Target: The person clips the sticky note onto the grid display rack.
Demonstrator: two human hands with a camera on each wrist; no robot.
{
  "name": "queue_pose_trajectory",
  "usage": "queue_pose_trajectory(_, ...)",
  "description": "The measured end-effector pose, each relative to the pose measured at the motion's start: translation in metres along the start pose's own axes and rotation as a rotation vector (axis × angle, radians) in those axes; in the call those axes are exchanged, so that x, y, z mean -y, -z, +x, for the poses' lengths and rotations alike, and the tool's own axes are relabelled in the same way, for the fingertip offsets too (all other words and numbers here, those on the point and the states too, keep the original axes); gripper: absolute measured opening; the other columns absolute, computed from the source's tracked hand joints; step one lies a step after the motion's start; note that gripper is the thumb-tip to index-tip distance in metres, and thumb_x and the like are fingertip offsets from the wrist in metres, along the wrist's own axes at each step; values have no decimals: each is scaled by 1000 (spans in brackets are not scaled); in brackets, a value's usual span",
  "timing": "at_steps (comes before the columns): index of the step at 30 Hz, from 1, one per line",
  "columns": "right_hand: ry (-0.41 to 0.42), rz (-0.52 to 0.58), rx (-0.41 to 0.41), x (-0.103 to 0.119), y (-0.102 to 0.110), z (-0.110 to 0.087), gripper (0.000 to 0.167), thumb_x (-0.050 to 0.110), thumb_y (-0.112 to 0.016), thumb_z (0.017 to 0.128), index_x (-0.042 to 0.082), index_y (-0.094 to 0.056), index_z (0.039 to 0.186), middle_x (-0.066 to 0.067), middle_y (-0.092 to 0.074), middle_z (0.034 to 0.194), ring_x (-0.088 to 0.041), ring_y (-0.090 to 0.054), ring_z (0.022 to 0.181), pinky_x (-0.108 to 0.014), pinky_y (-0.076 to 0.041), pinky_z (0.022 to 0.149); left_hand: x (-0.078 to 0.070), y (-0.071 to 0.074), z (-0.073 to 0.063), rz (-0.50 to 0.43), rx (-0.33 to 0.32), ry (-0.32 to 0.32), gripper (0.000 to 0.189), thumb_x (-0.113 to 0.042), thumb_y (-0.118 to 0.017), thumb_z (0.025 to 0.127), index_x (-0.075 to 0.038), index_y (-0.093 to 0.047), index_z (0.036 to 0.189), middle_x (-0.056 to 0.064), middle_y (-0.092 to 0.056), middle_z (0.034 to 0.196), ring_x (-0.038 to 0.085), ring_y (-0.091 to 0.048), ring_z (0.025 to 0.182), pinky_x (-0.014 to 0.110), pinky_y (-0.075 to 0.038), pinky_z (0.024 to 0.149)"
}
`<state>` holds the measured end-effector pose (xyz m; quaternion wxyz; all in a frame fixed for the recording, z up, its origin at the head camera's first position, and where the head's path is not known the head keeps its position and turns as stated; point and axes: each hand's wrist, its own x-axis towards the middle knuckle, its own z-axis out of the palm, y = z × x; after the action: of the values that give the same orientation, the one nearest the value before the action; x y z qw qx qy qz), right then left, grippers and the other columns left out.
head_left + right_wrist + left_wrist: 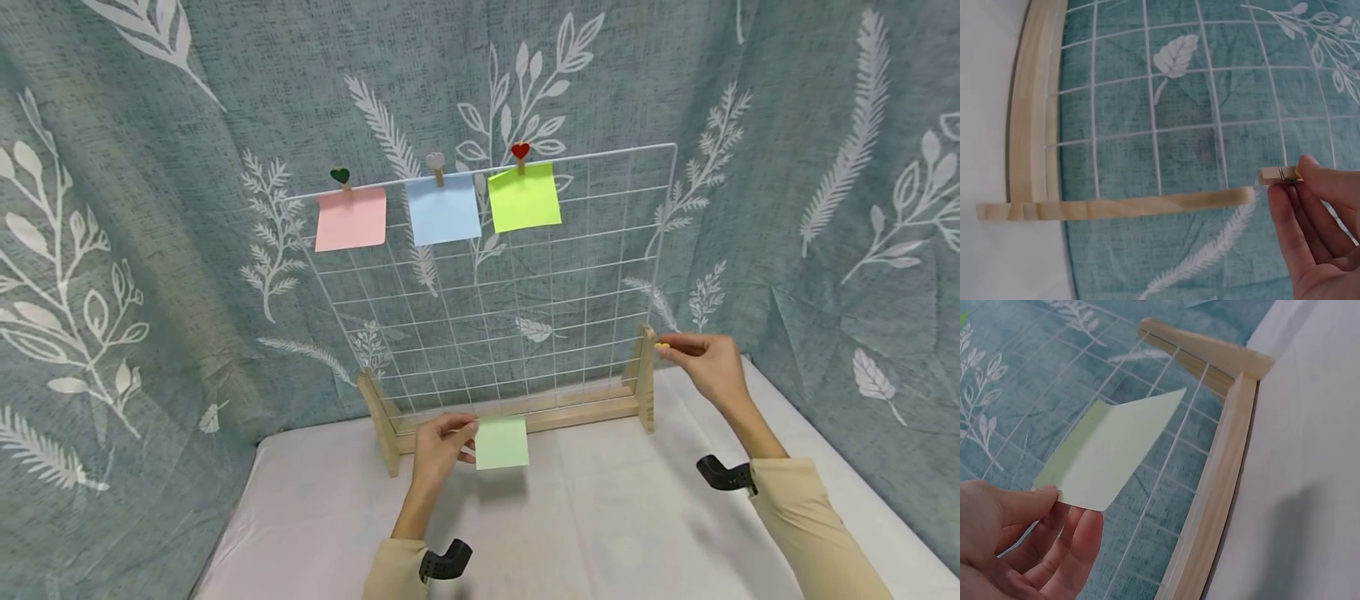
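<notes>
Between thumb and fingers my left hand [438, 450] pinches a pale green sticky note [502, 443] by its left edge, in front of the rack's wooden base. The left wrist view shows the note [1113, 450] slightly bent near the held side. My right hand [708, 367] pinches a small wooden clothespin [1279, 175] with a yellow piece at its end, beside the rack's right wooden foot [645, 379]. On the white wire grid [495, 325], a pink note [351, 219], a blue note [443, 210] and a lime note [525, 198] hang from the top wire by heart-topped clothespins.
The grid stands in a wooden base [581, 414] with a left foot [380, 425], on a white-covered table [570, 533]. A grey-green curtain [187, 333] with white leaf prints surrounds the back and sides. The top wire's right part [622, 151] carries no note.
</notes>
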<state>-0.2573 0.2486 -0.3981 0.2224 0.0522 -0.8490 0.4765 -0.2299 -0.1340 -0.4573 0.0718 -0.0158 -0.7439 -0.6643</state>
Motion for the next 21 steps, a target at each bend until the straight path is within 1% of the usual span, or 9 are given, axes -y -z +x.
queue_pose_trajectory(3, 11, 11, 5, 1, -3, 1, 29, 19, -71, 92, -1, -72, 114, -20, -71, 108, 5, -62, 85, -8, -51, 74, -3, -5, 2, -5, 21, 4, 17, 2, -66, 91, 12, -69, 104, 10, -67, 83, 14, -60, 63, 29, -60, 51)
queue_pose_trajectory(4, 12, 13, 6, 2, -4, 1, 30, 18, -71, 92, -1, -71, 114, -20, -71, 108, 9, -60, 83, -7, -51, 74, -4, -7, 4, -5, 28, 2, 17, 2, -67, 91, 11, -69, 105, 10, -67, 83, 14, -60, 63, 30, -60, 52)
queue_pose_trajectory(6, 12, 14, -6, 3, -6, 1, 30, 17, -71, 92, -2, -71, 115, -20, -71, 108, 13, -57, 81, -6, -50, 73, -8, -10, 7, -4, 42, -6, 17, 0, -67, 91, 10, -69, 105, 11, -67, 84, 14, -60, 64, 31, -61, 53)
queue_pose_trajectory(8, 12, 13, -20, 5, -6, 2, 31, 18, -71, 92, -2, -71, 115, -20, -71, 108, 15, -56, 80, -4, -49, 73, -12, -14, 11, -7, 51, -22, 17, 0, -67, 92, 10, -69, 105, 12, -67, 85, 15, -60, 65, 33, -61, 53)
queue_pose_trajectory(11, 22, 20, -33, 10, -7, 5, 31, 19, -71, 92, -2, -70, 115, -20, -70, 109, 16, -57, 79, -3, -48, 73, -19, -18, 17, -17, 44, -39, 16, -1, -67, 91, 9, -70, 104, 14, -68, 85, 16, -61, 65, 34, -61, 53)
queue_pose_trajectory(15, 43, 22, -44, 17, -7, 9, 30, 19, -72, 92, -2, -71, 114, -21, -71, 107, 16, -57, 78, -2, -48, 72, -32, -25, 21, -23, 33, -53, 14, -2, -68, 91, 7, -70, 102, 11, -69, 84, 16, -61, 64, 29, -60, 50)
queue_pose_trajectory(21, 85, 24, -80, 24, -8, 15, 25, 16, -72, 91, -2, -74, 108, -21, -72, 101, 16, -59, 77, -3, -49, 72, -50, -33, 27, -48, 71, -88, 12, -4, -69, 91, 3, -72, 100, 10, -68, 85, 16, -62, 65, 27, -59, 51)
